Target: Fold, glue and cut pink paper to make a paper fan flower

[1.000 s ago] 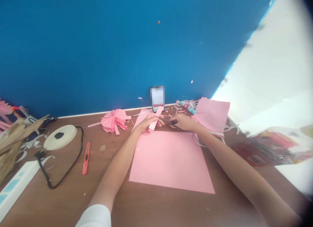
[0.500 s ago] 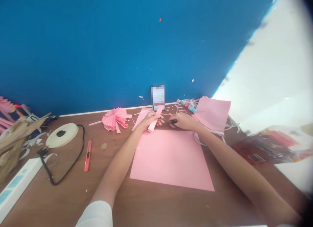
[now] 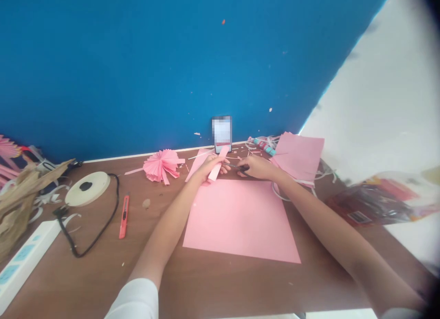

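My left hand (image 3: 210, 167) is closed around a narrow folded strip of pink paper (image 3: 219, 165), which slants up past the fingers. In my right hand (image 3: 255, 166) is a pair of dark-handled scissors (image 3: 243, 168), its blades pointing left to the strip. Whether the blades touch the paper is too small to tell. Below both hands a large pink paper sheet (image 3: 242, 222) lies flat on the table. A fan-folded pink paper flower (image 3: 162, 165) rests left of my left hand.
A phone (image 3: 222, 133) leans against the blue wall. Pink sheets (image 3: 299, 156) are stacked at right. A red box cutter (image 3: 124, 216), a tape roll (image 3: 87, 189), a black cable (image 3: 96, 240) and a power strip (image 3: 29, 259) lie at left. A plastic bag (image 3: 374, 202) is far right.
The view has shifted slightly, so everything sits a little higher in the picture. My hands stay at the strip, and the scissor blades show a little more plainly beside it.
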### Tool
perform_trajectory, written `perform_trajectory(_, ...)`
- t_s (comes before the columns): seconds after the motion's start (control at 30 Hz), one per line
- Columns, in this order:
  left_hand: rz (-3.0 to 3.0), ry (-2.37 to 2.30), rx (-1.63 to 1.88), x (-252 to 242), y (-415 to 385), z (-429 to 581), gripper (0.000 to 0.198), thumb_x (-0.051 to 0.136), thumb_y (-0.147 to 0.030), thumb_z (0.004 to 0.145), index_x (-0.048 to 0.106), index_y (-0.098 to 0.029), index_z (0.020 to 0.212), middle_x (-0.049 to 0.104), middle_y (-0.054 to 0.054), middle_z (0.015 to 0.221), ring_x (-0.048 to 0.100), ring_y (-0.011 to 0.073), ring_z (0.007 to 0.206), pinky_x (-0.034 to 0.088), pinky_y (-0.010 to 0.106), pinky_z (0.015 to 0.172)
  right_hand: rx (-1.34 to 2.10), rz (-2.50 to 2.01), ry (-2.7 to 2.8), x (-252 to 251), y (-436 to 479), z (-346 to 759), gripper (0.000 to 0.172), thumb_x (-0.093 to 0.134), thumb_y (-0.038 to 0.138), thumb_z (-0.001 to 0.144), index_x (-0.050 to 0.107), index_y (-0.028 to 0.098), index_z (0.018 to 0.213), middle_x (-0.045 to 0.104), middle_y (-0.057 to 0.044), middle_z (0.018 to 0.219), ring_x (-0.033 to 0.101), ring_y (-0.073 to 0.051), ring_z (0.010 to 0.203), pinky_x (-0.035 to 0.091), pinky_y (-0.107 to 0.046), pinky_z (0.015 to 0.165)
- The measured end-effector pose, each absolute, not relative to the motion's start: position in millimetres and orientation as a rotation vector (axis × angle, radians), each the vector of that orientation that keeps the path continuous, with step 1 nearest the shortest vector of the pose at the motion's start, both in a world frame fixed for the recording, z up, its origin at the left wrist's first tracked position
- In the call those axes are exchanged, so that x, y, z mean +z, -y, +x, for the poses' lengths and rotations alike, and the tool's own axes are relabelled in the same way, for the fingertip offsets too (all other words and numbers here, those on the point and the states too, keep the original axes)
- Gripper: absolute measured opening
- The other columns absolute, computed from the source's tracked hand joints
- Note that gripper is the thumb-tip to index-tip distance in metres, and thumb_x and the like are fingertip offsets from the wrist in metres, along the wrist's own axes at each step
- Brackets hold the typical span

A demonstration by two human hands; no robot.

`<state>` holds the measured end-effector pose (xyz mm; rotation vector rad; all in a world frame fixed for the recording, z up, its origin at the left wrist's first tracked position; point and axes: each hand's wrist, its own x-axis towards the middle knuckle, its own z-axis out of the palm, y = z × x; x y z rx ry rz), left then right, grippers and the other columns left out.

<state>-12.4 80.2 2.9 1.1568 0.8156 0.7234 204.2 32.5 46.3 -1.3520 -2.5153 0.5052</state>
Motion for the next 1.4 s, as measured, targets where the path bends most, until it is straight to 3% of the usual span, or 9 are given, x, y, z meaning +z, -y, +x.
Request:
perform_trajectory(0.13,1.072,-0.704,0.674,8,-76,-17,0.045,0.046,-0.042,0.082,0.063,-0.004,0.098,0.070,0.017,0.081,0.064,0.0159,0.059,0.048,0.025,0.056,0.738,-1.218,2.469,45,-32,206,0.022,0.051,0.031,0.076,0.061,0.016,0.064,0.054,0.002,0.051,0.043,-0.010,0.051,0.028,-0.023,0.054)
perform_trajectory(0.3,1.179,-0.568,0.682,9,-73,-23,0.052,0.056,-0.027,0.074,0.054,-0.004,0.121,0.070,0.016,0.087,0.064,0.0156,0.063,0.047,0.027,0.064,1.176,-1.291,2.211,41,-32,208,0.027,0.057,0.035,0.073,0.068,0.015,0.088,0.055,0.002,0.050,0.048,-0.011,0.050,0.035,-0.023,0.054)
perform_trajectory(0.5,1.248,-0.632,0.670,4,-78,-21,0.055,0.056,-0.025,0.076,0.050,-0.004,0.126,0.070,0.015,0.084,0.061,0.0128,0.059,0.044,0.025,0.061,1.522,-1.333,1.988,30,-37,207,0.040,0.065,0.036,0.067,0.065,0.014,0.100,0.055,0.003,0.052,0.042,-0.009,0.044,0.032,-0.023,0.047)
perform_trajectory(0.93,1.233,-0.644,0.690,-1,-81,-21,0.052,0.057,-0.023,0.078,0.049,-0.005,0.126,0.070,0.017,0.088,0.063,0.0134,0.061,0.045,0.026,0.061,1.510,-1.306,1.932,26,-34,202,0.028,0.063,0.032,0.068,0.064,0.014,0.089,0.050,0.005,0.049,0.037,-0.007,0.042,0.027,-0.021,0.044)
perform_trajectory(1.23,1.216,-0.626,0.686,-6,-84,-23,0.052,0.057,-0.022,0.078,0.049,-0.006,0.126,0.070,0.017,0.091,0.062,0.0127,0.062,0.047,0.026,0.063,1.242,-1.271,2.110,28,-35,202,0.020,0.058,0.031,0.070,0.066,0.014,0.077,0.051,0.004,0.048,0.044,-0.009,0.047,0.032,-0.022,0.050)
perform_trajectory(1.4,1.212,-0.628,0.691,-3,-83,-22,0.052,0.058,-0.024,0.078,0.049,-0.005,0.126,0.070,0.016,0.089,0.062,0.0128,0.062,0.046,0.025,0.062,1.392,-1.332,2.040,28,-35,204,0.030,0.062,0.035,0.067,0.065,0.015,0.089,0.054,0.004,0.051,0.043,-0.009,0.044,0.032,-0.022,0.047)
